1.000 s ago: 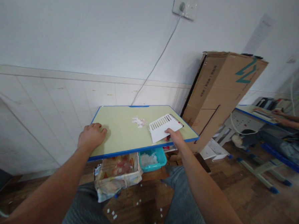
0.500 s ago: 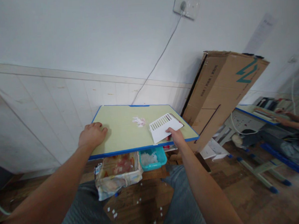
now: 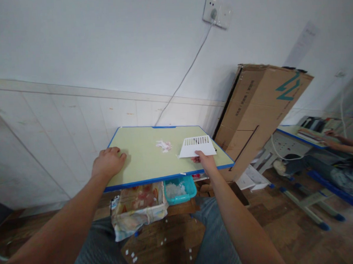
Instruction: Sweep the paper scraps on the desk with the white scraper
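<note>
My right hand (image 3: 204, 160) grips a white card with a row of slots (image 3: 196, 147) along its far side, thumb on top and fingers underneath. The card is tilted above the right part of a pale green desk top (image 3: 142, 157) with blue edging. A small heap of white and pinkish paper scraps (image 3: 164, 146) lies left of the card. At the desk's left edge, my left hand (image 3: 108, 162) rests on the surface, fingers loosely curved and holding nothing.
Under the desk are a turquoise basket (image 3: 181, 198) of white bits and a cloth-lined box (image 3: 139, 212). A tall cardboard box (image 3: 258, 112) leans at the right. A cable (image 3: 188, 70) runs down from a wall socket (image 3: 216, 12). Another person's arm (image 3: 347, 148) shows at a desk far right.
My right hand has turned and tilted the slotted card, so its slots now run level along the far side. My left hand stays at the desk's left edge.
</note>
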The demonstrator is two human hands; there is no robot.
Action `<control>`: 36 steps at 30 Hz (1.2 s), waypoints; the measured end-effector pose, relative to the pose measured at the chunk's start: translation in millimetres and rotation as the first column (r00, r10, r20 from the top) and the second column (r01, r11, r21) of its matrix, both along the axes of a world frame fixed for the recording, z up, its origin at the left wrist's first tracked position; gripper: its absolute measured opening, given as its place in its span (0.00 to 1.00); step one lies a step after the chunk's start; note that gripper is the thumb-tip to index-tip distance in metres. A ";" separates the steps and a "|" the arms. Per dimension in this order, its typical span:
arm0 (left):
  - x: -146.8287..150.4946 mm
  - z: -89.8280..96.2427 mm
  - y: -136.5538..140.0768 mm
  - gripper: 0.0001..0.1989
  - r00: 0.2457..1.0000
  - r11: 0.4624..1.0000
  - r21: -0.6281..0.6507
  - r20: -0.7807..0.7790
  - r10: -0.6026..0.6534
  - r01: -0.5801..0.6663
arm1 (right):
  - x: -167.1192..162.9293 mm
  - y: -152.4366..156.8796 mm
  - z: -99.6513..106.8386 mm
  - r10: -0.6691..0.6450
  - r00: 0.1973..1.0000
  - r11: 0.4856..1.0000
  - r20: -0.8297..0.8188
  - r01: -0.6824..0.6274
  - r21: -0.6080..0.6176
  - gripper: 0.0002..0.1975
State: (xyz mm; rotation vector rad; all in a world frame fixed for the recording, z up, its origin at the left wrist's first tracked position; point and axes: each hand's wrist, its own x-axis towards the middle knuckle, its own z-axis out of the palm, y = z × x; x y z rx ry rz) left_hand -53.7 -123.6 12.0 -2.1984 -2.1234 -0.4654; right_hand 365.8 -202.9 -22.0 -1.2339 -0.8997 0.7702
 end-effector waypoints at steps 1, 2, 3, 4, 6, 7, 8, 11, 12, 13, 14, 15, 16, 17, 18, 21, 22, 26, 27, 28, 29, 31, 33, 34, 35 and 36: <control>0.0 0.3 0.0 0.36 1.000 1.000 -0.003 -0.002 -0.003 0.003 | -0.3 0.4 0.0 -0.003 1.000 1.000 0.001 0.003 -0.003 0.10; 0.1 0.7 0.0 0.36 1.000 1.000 -0.006 -0.003 -0.004 0.004 | -0.7 0.9 0.1 -0.006 1.000 1.000 0.002 0.006 -0.005 0.10; 0.3 1.0 -0.1 0.36 1.000 1.000 -0.008 -0.003 -0.003 0.003 | -1.2 1.3 0.1 -0.009 1.000 1.000 0.003 0.009 -0.007 0.10; 0.7 1.4 -0.2 0.36 1.000 1.000 -0.007 -0.001 -0.002 0.002 | -2.0 1.9 0.1 -0.013 1.000 1.000 0.004 0.013 -0.008 0.10; 1.5 2.3 -0.7 0.36 1.000 1.000 -0.003 0.003 0.003 -0.003 | -3.8 3.4 -0.1 -0.022 1.000 1.000 0.004 0.022 -0.010 0.10; 1.7 2.7 -0.9 0.36 1.000 1.000 -0.005 0.004 0.009 -0.009 | -4.7 4.2 -0.3 -0.025 1.000 1.000 0.004 0.025 -0.012 0.10; 1.8 3.2 -1.0 0.36 1.000 1.000 -0.010 0.004 0.011 -0.010 | -5.4 4.9 -0.6 -0.028 1.000 1.000 0.004 0.028 -0.013 0.10; 0.8 4.1 -0.7 0.37 1.000 1.000 -0.025 0.000 0.002 -0.002 | -6.2 6.4 -1.1 -0.032 0.999 0.999 0.006 0.032 -0.018 0.10; 0.2 4.1 -0.4 0.37 1.000 1.000 -0.025 -0.002 -0.003 0.003 | -6.0 6.3 -1.1 -0.033 0.999 0.999 0.005 0.033 -0.019 0.10; -0.4 3.8 -0.1 0.36 1.000 1.000 -0.025 -0.004 -0.006 0.006 | -5.6 5.8 -1.0 -0.033 0.999 0.999 0.004 0.034 -0.020 0.10; -0.9 3.3 0.2 0.36 1.000 1.000 -0.024 -0.007 -0.005 0.005 | -5.2 4.5 -0.9 -0.035 0.999 0.999 0.003 0.035 -0.020 0.09; -1.3 2.7 0.5 0.36 1.000 1.000 -0.024 -0.011 -0.003 0.002 | -4.8 2.3 -1.0 -0.039 0.999 0.999 0.001 0.039 -0.017 0.09; -1.6 2.0 0.8 0.36 1.000 1.000 -0.023 -0.016 -0.001 0.001 | -4.5 -1.1 -1.6 -0.045 0.999 0.999 0.000 0.045 -0.013 0.09; -1.7 1.3 1.0 0.36 1.000 1.000 -0.023 -0.021 0.000 0.000 | -4.1 -5.8 -2.6 -0.050 0.999 0.999 -0.001 0.050 -0.009 0.09; -1.8 0.6 1.1 0.36 1.000 1.000 -0.022 -0.024 0.000 -0.001 | -3.5 -11.7 -4.2 -0.054 0.999 0.999 0.000 0.054 -0.005 0.10; -1.6 -0.1 1.3 0.35 1.000 1.000 -0.025 -0.014 -0.002 0.002 | 0.5 -33.4 -11.4 -0.049 0.999 0.999 0.010 0.049 -0.005 0.13; -1.4 0.1 1.2 0.35 1.000 1.000 -0.027 -0.009 -0.004 0.004 | 2.5 -40.2 -13.6 -0.046 0.999 0.999 0.017 0.046 -0.007 0.14; 0.0 1.5 0.5 0.36 1.000 1.000 -0.016 0.005 0.002 -0.002 | 11.0 -53.0 -15.6 -0.021 0.999 1.000 0.036 0.022 -0.019 0.15; 0.5 1.8 0.2 0.36 1.000 1.000 -0.012 0.006 0.007 -0.007 | 12.4 -52.5 -14.3 -0.010 0.999 1.000 0.038 0.011 -0.024 0.14; 1.0 2.1 -0.1 0.37 1.000 1.000 -0.011 0.008 0.010 -0.010 | 13.5 -51.4 -12.7 0.002 0.999 1.000 0.039 -0.001 -0.029 0.13; 1.4 2.3 -0.5 0.37 1.000 1.000 -0.013 0.009 0.012 -0.011 | 14.1 -50.0 -10.9 0.014 0.999 0.999 0.039 -0.012 -0.034 0.12; 1.8 2.2 -0.8 0.37 1.000 1.000 -0.020 0.010 0.009 -0.009 | 14.6 -48.1 -7.8 0.034 0.999 0.999 0.039 -0.032 -0.038 0.11; 1.7 1.6 -0.8 0.38 1.000 1.000 -0.018 0.009 0.001 -0.001 | 14.5 -48.2 -6.1 0.050 0.998 0.998 0.038 -0.049 -0.037 0.11; 1.5 1.2 -0.6 0.38 1.000 1.000 -0.015 0.006 -0.002 0.002 | 14.3 -48.7 -5.8 0.056 0.998 0.998 0.038 -0.055 -0.035 0.10; 1.3 0.8 -0.4 0.38 1.000 1.000 -0.012 0.003 -0.004 0.004 | 14.0 -49.3 -5.6 0.061 0.997 0.998 0.037 -0.060 -0.033 0.10; 1.0 0.6 -0.1 0.37 1.000 1.000 -0.011 0.001 -0.002 0.002 | 13.7 -49.7 -5.4 0.064 0.997 0.998 0.035 -0.063 -0.031 0.10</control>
